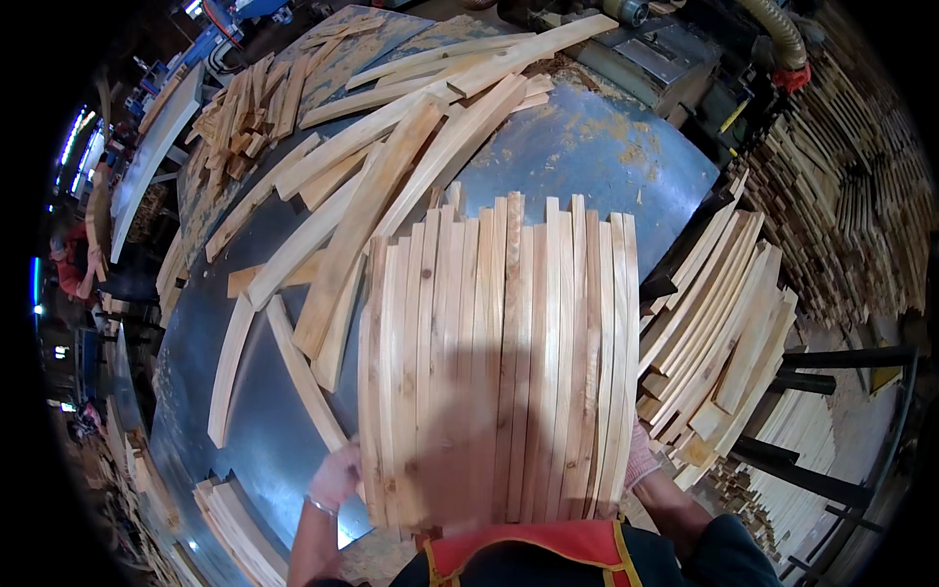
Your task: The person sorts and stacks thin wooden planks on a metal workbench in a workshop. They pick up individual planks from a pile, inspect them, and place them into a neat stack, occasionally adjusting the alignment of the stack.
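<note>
A wide row of light wooden strips [499, 362], set side by side, stands in front of me, and its near end reaches my red-and-dark apron. Against the row's left side is my left hand [335, 476] in a pale glove, its fingers partly hidden by the wood. My right hand [641, 460], gloved too, presses on the row from the right, most of its fingers out of sight. The strips are held between both hands. A shadow darkens the middle of the row.
Loose wooden boards [391, 147] lie crisscrossed on the metal table [587, 147]. Curved strips are stacked on a rack [714, 333] at right, with black bars [812, 474] beside it. A machine [665, 64] stands at the back. Another person [73, 259] is at far left.
</note>
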`<control>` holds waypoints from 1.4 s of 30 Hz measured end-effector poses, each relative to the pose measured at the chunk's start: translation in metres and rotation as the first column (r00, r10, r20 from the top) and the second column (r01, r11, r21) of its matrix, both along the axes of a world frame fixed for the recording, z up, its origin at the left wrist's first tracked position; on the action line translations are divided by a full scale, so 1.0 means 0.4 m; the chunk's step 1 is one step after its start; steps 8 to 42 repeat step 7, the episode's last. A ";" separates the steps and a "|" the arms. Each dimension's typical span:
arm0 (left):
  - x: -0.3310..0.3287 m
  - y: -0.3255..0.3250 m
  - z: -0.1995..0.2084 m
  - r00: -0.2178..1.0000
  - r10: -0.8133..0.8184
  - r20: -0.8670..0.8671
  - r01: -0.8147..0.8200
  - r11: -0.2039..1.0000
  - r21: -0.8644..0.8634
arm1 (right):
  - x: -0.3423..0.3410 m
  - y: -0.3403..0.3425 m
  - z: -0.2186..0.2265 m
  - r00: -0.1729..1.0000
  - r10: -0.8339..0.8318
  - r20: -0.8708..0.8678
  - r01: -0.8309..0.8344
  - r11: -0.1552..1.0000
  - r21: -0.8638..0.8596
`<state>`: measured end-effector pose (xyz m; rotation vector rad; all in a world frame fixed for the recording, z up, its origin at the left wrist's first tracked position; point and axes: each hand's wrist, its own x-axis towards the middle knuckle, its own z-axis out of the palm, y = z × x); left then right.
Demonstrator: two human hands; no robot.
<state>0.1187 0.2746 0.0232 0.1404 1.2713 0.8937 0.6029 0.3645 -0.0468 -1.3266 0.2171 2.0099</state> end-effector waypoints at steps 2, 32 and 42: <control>0.027 0.111 0.024 0.999 0.007 -0.050 -0.004 0.999 0.047 | -0.015 0.021 0.013 0.998 0.018 -0.052 -0.020 0.999 -0.042; -0.016 0.200 -0.232 0.864 -0.121 -0.489 0.301 0.903 0.308 | -0.002 -0.044 0.070 0.997 0.034 -0.065 -0.034 0.999 0.006; -0.016 0.200 -0.232 0.864 -0.121 -0.489 0.301 0.903 0.308 | -0.002 -0.044 0.070 0.997 0.034 -0.065 -0.034 0.999 0.006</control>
